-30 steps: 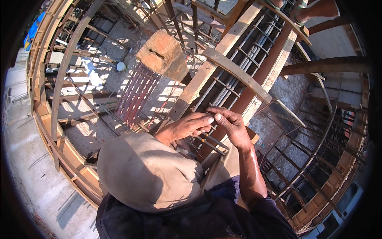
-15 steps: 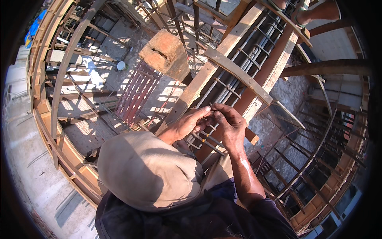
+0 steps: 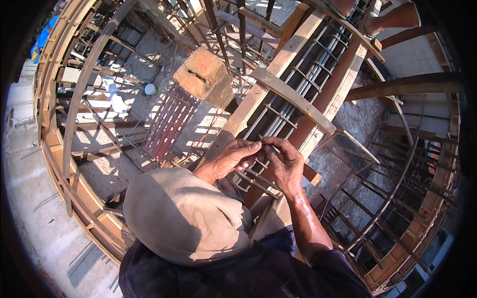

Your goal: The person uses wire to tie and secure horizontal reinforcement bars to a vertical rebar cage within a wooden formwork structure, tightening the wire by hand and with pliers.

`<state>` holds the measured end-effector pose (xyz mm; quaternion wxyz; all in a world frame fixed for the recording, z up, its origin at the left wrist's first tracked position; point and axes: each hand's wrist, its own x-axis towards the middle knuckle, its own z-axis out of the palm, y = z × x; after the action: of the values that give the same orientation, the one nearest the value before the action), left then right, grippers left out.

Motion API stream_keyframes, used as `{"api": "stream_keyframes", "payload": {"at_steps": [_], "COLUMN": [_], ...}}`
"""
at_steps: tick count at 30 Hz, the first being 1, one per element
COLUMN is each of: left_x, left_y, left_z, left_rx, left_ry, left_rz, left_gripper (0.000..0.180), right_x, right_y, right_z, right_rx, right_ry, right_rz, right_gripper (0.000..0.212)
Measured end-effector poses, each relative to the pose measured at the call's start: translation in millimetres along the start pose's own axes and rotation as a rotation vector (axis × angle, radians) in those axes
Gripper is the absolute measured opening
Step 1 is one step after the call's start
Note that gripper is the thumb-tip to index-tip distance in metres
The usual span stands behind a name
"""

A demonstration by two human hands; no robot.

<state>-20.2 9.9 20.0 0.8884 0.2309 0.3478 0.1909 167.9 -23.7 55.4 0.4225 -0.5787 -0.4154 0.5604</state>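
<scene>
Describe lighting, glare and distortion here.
Head view: hard sun, dark shadow on the beige cloth trouser leg; head view: glint along the bare right forearm; head view: fisheye bowing of the long brown wooden plank at left, black corners; head view: detail between the bare left hand and right hand too small to tell.

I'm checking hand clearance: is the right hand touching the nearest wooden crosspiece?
Apart: in the head view, rebar shows in the gap between the right hand and crosspiece.

Head-worn fisheye looks down at the fingers (image 3: 279, 144).
</scene>
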Motion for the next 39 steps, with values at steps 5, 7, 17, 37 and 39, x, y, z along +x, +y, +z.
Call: {"api": "stream_keyframes", "payload": {"at_steps": [5, 7, 17, 37, 39], "left_x": [1, 1, 7, 2, 6], "left_y": [2, 0, 9, 26, 25], "left_z": [1, -2, 7, 28, 29], "left_rx": [0.063, 0.062, 0.151, 0.096, 0.187], "left_ry": [0.050, 0.026, -0.129, 0.127, 0.148], "left_rz": [-0.025, -0.007, 0.010, -0.001, 0.084], "left_gripper": [0.024, 0.025, 0.026, 0.023, 0.025], "right_x": [-1, 0, -4, -4, -3], "right_y": [-3, -14, -5, -10, -22], "right_z": [-8, -13, -33, -9, -1], "right_rx": [-0.166, -0.286, -0.158, -0.129, 0.034], "right_ry": [-0.076, -0.122, -0.156, 0.179, 0.176], "right_rz": [-0.139, -0.176, -0.085, -0.037, 0.083], "right_gripper": [0.020, 0.024, 0.019, 0.023, 0.032]}}
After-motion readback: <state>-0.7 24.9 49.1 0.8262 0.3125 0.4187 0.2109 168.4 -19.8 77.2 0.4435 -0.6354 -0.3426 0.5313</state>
